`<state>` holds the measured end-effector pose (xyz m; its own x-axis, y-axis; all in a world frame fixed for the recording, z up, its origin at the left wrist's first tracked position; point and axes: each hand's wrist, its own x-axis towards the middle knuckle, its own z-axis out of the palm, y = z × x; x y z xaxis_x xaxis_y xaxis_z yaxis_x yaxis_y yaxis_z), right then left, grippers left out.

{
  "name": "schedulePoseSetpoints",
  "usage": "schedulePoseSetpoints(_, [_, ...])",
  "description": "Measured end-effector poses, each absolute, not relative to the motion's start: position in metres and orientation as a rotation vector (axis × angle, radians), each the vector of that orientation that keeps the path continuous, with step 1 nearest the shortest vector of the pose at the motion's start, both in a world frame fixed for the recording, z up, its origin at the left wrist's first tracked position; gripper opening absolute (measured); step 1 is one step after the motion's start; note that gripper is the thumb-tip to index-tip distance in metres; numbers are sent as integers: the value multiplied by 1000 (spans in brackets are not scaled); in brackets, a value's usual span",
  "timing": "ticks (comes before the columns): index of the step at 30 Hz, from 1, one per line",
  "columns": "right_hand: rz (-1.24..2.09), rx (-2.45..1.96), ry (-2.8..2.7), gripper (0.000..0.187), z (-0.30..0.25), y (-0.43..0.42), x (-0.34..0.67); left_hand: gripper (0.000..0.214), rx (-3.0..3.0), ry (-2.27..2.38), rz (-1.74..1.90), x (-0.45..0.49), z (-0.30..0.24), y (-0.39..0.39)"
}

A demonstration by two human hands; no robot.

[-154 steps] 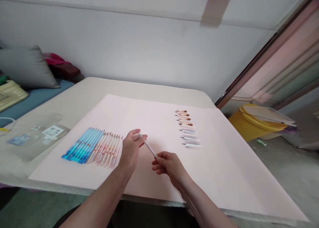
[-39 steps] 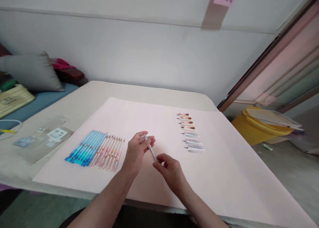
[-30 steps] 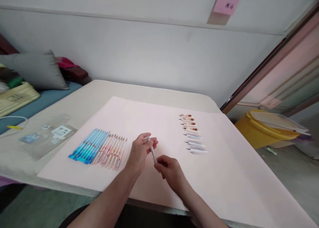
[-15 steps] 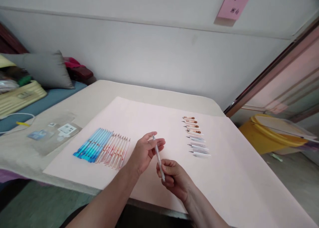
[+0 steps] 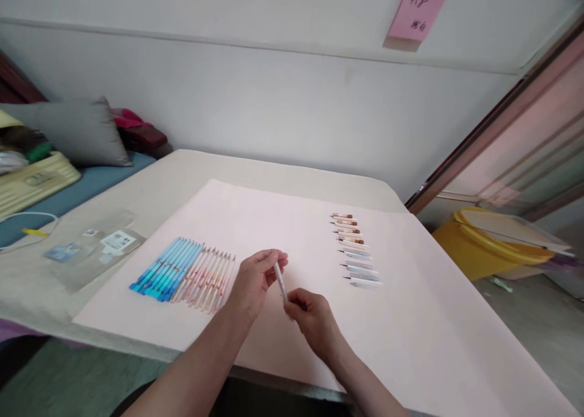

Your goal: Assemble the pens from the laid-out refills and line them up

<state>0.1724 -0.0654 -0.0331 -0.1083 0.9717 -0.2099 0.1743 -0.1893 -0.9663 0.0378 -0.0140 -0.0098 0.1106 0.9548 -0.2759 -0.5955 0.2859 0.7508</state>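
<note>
A slim whitish pen (image 5: 280, 281) is held between my two hands above the front middle of the table. The fingers of my left hand (image 5: 261, 276) are closed on its upper, tip end. My right hand (image 5: 310, 315) pinches the lower end, which the fingers mostly hide. Left of my hands lies a row of blue pens (image 5: 168, 268), and beside it a row of clear pens with pink and orange decoration (image 5: 207, 278). On the right, several pen parts with dark thin tips lie in a column, some with brown decoration (image 5: 349, 231), the nearer ones whitish (image 5: 362, 268).
The pens rest on a pale pink sheet (image 5: 274, 213) over the table. A clear plastic bag with a label (image 5: 119, 241) lies at the left. Beyond are a grey cushion (image 5: 86, 131) and a cream basket (image 5: 41, 180). A yellow bin (image 5: 483, 247) stands right of the table.
My left fingers have closed on the pen's tip end, where they were looser before. My right hand has turned over, its fingers now wrapped round the lower end. The view has shifted slightly.
</note>
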Motion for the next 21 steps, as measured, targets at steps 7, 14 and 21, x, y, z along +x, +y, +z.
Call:
schedulePoseSetpoints(7, [1966, -1017, -937, 20, -29, -72, 177, 16, 389, 646, 1070, 32, -7, -13])
schedulePoseSetpoints(14, [1536, -1332, -1229, 14, -27, -67, 174, 12, 425, 767, 1197, 33, -10, -11])
schedulePoseSetpoints(21, [1916, -1082, -938, 19, -33, -72, 174, 9, 424, 732, 1163, 34, -11, -11])
